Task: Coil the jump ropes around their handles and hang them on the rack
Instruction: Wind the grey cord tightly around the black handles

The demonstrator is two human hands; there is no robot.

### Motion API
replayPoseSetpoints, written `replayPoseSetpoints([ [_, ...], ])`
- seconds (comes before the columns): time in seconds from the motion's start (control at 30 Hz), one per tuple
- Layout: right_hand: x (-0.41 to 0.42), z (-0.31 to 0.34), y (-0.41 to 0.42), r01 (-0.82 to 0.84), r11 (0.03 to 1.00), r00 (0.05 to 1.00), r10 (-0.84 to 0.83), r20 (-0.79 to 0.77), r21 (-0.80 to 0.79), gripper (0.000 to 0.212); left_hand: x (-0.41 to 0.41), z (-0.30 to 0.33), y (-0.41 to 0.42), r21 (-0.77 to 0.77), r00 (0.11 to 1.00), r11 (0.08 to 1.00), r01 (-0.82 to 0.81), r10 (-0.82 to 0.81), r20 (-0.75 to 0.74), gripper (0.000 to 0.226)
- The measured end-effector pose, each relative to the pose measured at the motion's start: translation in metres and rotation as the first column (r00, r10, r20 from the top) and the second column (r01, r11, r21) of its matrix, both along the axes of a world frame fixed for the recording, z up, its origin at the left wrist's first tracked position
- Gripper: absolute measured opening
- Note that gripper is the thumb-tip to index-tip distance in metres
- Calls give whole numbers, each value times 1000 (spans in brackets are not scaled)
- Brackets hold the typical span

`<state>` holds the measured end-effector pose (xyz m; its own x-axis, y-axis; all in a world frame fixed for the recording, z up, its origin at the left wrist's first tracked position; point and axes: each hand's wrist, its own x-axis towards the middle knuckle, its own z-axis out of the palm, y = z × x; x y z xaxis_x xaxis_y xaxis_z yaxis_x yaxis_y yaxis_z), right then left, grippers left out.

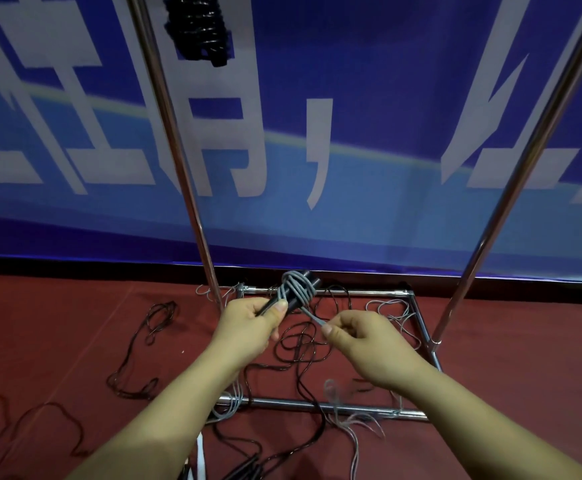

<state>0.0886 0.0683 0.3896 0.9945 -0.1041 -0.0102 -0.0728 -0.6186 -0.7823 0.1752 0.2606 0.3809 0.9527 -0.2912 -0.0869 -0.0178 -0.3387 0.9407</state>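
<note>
My left hand (251, 322) grips the black handles (308, 278) of a jump rope, with several turns of grey rope (294, 289) wound around them. My right hand (362, 336) pinches the free end of that grey rope just right of the coil, pulling it taut. A coiled black jump rope (199, 27) hangs at the top left, high on the rack. The rack's two slanting metal poles (182, 161) rise on either side of my hands.
The rack's rectangular metal base (320, 405) lies on the red floor below my hands. Loose black ropes (144, 358) and thin grey ropes (352, 424) are tangled across it. More black handles (244, 467) lie at the bottom edge. A blue banner (369, 98) covers the wall behind.
</note>
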Motion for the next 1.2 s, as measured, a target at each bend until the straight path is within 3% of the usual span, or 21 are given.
replayPoseSetpoints([
  [0.13,-4,6,1,-29,992,1000,28,-11,-125,22,7,-7,1,230,994,973,-2,-24,109,45],
  [0.3,-10,13,1,-55,976,998,53,-15,-213,19,15,-10,2,368,985,928,-53,-12,173,43],
  [0.47,-14,16,4,-48,973,999,52,13,-227,24,14,-5,-4,476,977,871,-125,24,213,34],
  [0.67,-17,20,-1,-16,991,1000,18,11,-132,24,12,-5,-7,508,971,853,-122,-4,241,32],
  [0.77,-19,19,-3,15,993,998,-9,59,-113,18,11,-6,-11,533,981,846,-9,-96,169,35],
  [0.87,-20,15,-5,70,979,986,-39,161,-192,13,9,-8,-15,553,976,820,149,-210,49,38],
  [0.97,-18,11,-9,106,959,971,-42,237,-264,14,3,-6,-19,578,956,786,221,-291,30,37],
  [1.07,-16,9,-16,147,946,954,-58,294,-290,21,-5,1,-21,575,914,751,325,-404,11,35],
  [1.2,-10,4,-23,172,933,965,-96,243,-316,20,-21,13,-15,602,815,644,473,-579,-22,34],
])
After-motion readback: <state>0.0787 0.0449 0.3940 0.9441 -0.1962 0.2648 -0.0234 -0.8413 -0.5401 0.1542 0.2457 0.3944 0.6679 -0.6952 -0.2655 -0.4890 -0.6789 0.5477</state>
